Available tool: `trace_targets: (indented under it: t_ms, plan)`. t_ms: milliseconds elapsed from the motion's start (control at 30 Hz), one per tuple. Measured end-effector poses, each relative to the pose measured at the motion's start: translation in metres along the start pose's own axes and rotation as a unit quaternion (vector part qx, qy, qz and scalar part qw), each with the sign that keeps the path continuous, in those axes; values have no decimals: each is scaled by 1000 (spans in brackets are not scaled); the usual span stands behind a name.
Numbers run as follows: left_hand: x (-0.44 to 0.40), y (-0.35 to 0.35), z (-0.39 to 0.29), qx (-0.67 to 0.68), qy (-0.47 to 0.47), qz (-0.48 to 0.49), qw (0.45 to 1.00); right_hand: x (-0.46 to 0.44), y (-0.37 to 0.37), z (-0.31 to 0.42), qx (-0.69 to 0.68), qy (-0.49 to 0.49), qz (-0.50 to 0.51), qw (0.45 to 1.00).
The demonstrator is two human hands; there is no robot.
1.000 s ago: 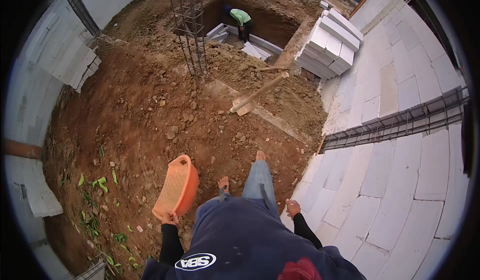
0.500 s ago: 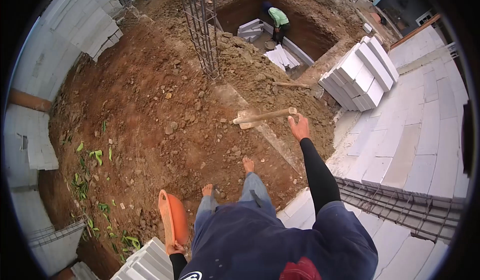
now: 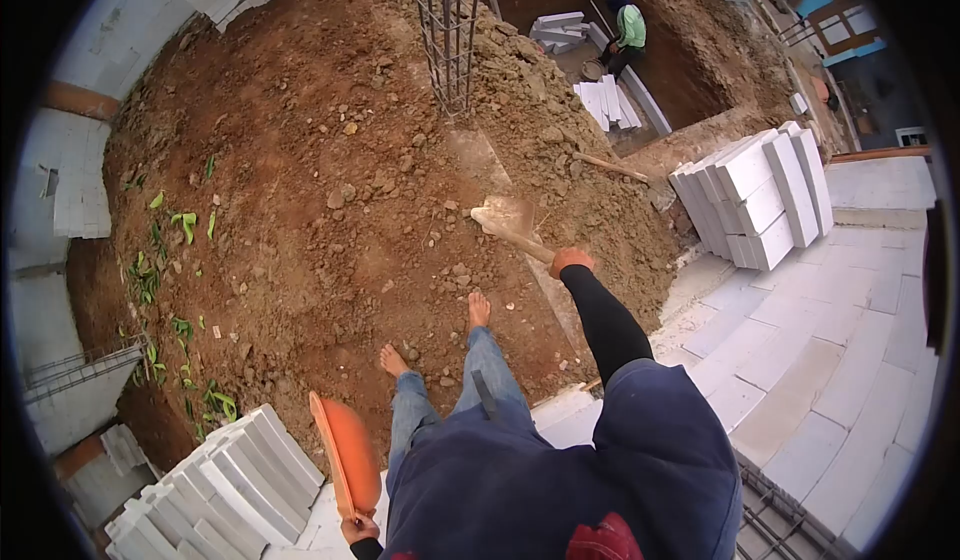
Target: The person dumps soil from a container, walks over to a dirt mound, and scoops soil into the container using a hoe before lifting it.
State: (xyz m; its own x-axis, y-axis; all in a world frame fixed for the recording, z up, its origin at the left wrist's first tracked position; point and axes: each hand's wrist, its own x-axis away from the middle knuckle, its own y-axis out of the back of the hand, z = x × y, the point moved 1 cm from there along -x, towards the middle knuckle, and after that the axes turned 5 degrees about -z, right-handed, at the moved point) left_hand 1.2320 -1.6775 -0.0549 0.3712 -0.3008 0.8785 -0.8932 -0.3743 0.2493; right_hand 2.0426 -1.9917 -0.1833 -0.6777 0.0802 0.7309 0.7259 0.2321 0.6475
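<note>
- The right hand [image 3: 571,260] is closed, knuckles up, around the handle end of a hoe [image 3: 514,232].
- The right arm, in a black sleeve [image 3: 610,325], reaches well forward of the body, nearly straight, slanting leftward down to that grip.
- The hoe's blade [image 3: 508,214] lies on the soil, ahead and left of the right-hand grip.
- The left hand [image 3: 360,530] is low by the left hip, fingers clasping the rim of an orange basin [image 3: 350,450]; most of its arm is hidden by the body.
- The basin is tipped on its side, extending forward from the left-hand grip, its rim facing left.
- Left of that grip stands a row of white blocks [image 3: 225,485].
- Bare feet [image 3: 480,310] are on the soil between the two grips.
- Beyond the right-hand grip, farther right, is a block stack [image 3: 755,200]; well ahead, a co-worker [image 3: 630,28] is in a pit [image 3: 690,85].
</note>
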Motion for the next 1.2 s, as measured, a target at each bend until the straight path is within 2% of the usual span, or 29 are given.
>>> trace_targets:
  t_ms: [33,67,133,167,233,267,300,333,367,400,433,467,500,633,733,867,933,1033,1067,1200]
  plan:
    - [-1,3,9,11,-10,-30,999,-10,-31,7,34,69,56,995]
    - [-1,8,17,27,-19,-50,998,6,-30,29,14,81,128,988]
    - [10,5,30,62,13,-50,997,-5,-85,51,-12,86,120,989]
    - [16,2,33,86,43,-46,994,10,-85,55,-5,83,109,991]
    - [17,-12,26,50,6,-34,998,51,-86,78,9,77,87,993]
    - [9,9,21,78,7,3,997,59,-103,98,41,122,37,991]
    - [5,5,21,94,-1,-37,995,55,-103,102,93,158,58,981]
    - [44,-29,27,105,15,-27,994,74,-80,89,96,175,61,978]
    - [24,-83,30,71,15,27,997,72,-59,48,86,138,60,985]
    - [30,-100,39,74,32,-8,997,54,-67,47,95,155,101,978]
    - [7,-84,38,102,45,13,994,78,-69,71,150,183,36,971]
    - [14,-107,31,78,32,9,996,89,-74,70,156,176,4,972]
    - [11,-125,37,40,31,42,998,84,-82,66,159,156,23,975]
    - [-5,-172,56,-10,76,61,995,74,-110,66,148,118,65,980]
    - [-2,-204,68,-61,85,95,990,89,-110,68,189,97,40,976]
    - [13,-243,95,-103,105,143,979,78,-120,49,195,150,13,969]
    - [-3,-244,111,-119,134,185,966,73,-127,50,206,165,23,964]
    - [-13,-262,127,-213,147,104,960,91,-117,80,136,118,58,982]
    - [-30,-253,130,-228,157,155,948,84,-122,78,154,122,69,978]
    - [-2,-235,108,-255,86,156,950,85,-111,73,121,91,113,982]
